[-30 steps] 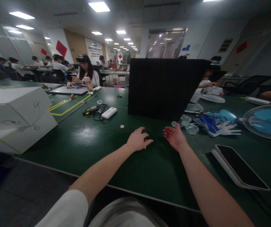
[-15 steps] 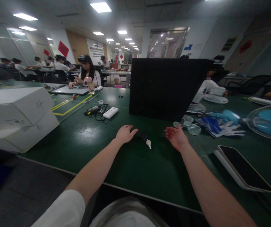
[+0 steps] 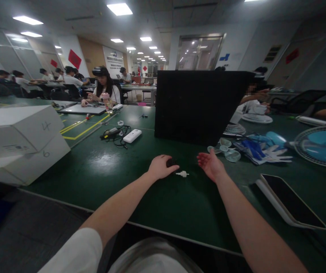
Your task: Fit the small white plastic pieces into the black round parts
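My left hand [image 3: 162, 167] is curled round a small black part [image 3: 171, 162] on the green table, thumb on the near side and fingers on the far side. The hand partly covers this part, so its kind does not show. Just right of the thumb lies a small white plastic piece [image 3: 183, 174] with a thin stem; whether it joins the black part I cannot tell. Palm turned inward, my right hand [image 3: 212, 165] hovers to the right, holding nothing, fingers slightly bent. Clear round fan blades [image 3: 224, 149] lie just beyond it.
A large black box [image 3: 197, 106] stands beyond my hands. White boxes [image 3: 23, 140] are stacked at left, near cables [image 3: 117, 134] and a white power bank [image 3: 132, 135]. At right are gloves [image 3: 261, 151], a blue fan [image 3: 322, 146] and a phone-like device [image 3: 292, 201]. Co-workers sit across the table.
My left hand has moved right and closed round the black part. The white piece has turned from pointing toward me to lying sideways. My right hand has barely moved.
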Motion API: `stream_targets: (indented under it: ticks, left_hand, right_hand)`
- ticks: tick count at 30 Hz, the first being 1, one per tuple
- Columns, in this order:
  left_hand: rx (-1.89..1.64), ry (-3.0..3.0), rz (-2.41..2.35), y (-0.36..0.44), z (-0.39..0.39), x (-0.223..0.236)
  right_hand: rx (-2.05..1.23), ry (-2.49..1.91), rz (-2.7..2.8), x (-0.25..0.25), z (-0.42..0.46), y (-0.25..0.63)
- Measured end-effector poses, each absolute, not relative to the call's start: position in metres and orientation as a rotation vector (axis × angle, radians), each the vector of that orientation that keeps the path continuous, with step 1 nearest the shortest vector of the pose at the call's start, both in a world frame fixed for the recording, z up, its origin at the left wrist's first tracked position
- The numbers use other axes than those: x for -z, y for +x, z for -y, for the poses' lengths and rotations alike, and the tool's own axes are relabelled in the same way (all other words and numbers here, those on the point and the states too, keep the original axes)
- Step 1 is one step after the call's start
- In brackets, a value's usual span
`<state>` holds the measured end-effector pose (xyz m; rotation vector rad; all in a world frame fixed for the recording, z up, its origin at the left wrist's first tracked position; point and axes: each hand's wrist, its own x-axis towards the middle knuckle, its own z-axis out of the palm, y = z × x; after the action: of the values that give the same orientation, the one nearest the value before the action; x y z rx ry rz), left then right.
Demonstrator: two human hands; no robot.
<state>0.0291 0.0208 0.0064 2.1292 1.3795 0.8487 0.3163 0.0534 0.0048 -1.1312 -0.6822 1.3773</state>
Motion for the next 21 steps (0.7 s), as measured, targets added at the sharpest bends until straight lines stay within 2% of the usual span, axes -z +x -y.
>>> stream_targets:
  ticks: [6, 9, 16, 21]
  left_hand:
    - [-0.936, 2.195, -1.376, 0.033, -0.017, -0.015]
    - [-1.009, 2.018, -1.331, 0.031, -0.021, -0.016]
    - [-1.154, 0.883, -0.955, 0.033, -0.031, -0.007]
    - [-1.069, 0.814, -0.845, 0.043, -0.022, -0.003]
  right_hand:
    - [-1.357, -1.152, 0.703, -0.004, -0.053, 0.316]
    - [-1.307, -1.188, 0.758, -0.004, -0.052, 0.312]
    - [-0.844, -1.155, 1.45, -0.019, -0.02, 0.263]
    - [-0.578, -1.081, 1.777, -0.024, 0.003, 0.226]
